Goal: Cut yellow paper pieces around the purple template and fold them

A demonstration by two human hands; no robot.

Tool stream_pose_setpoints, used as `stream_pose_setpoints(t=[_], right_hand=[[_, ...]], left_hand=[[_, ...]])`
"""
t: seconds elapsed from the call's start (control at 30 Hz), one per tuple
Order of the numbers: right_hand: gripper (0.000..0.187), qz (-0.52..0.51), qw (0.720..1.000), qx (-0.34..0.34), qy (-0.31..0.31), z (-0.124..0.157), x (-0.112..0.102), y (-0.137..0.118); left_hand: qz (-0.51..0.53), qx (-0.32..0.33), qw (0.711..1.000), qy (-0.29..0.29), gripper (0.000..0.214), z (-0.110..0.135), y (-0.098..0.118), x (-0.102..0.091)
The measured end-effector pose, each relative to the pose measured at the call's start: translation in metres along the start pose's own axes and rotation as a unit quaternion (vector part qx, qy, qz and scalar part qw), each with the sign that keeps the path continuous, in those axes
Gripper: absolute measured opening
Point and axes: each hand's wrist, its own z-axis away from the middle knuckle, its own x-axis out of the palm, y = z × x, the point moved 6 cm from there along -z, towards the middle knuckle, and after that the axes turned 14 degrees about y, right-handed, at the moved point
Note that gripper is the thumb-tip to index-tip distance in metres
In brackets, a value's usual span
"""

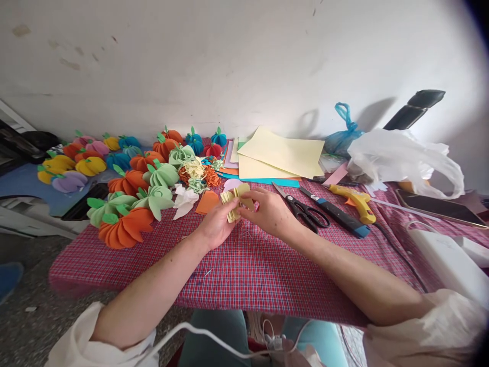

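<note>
Between both hands, over the middle of the table, is a small bundle of folded pale yellow paper pieces. My left hand is closed on the bundle from its left side. From the right, my right hand pinches a pale yellow paper piece at the bundle's upper right edge. Whether that piece is joined to the bundle, I cannot tell. Close by on the left lie orange paper cutouts, and a lilac paper cutout sits just behind the bundle.
Paper pumpkins crowd the left side. Yellow paper sheets lie at the back. To the right are black scissors, a utility knife, a yellow glue gun with its cord, a white plastic bag and a phone.
</note>
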Motion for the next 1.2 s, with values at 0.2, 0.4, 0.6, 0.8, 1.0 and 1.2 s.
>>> stream_pose_setpoints(t=[0.2,0.4,0.6,0.8,1.0,1.2], right_hand=[[0.018,-0.037,0.999,0.017,-0.011,-0.0029,-0.0039,0.0008],[0.017,-0.018,1.000,-0.004,0.008,-0.0043,-0.0055,0.0024],[0.020,0.026,0.999,-0.023,0.039,-0.0044,-0.0066,0.0021],[0.023,0.080,0.994,-0.063,0.046,-0.0019,-0.0057,-0.0021],[0.023,0.113,0.989,-0.082,0.048,0.0001,-0.0037,-0.0022],[0.024,0.103,0.986,-0.128,0.032,0.0007,-0.0005,-0.0061]], left_hand=[[0.014,0.000,1.000,0.001,0.025,0.0006,0.0037,0.0023],[0.024,-0.003,1.000,-0.003,0.027,-0.0007,0.0034,0.0016],[0.033,-0.003,0.999,0.011,0.024,0.0016,0.0044,0.0024],[0.043,-0.002,0.999,0.005,0.021,0.0008,0.0035,0.0023],[0.044,-0.003,0.999,0.007,0.020,-0.0005,0.0015,0.0004],[0.036,0.002,0.999,0.019,0.019,-0.0016,0.0006,-0.0015]])
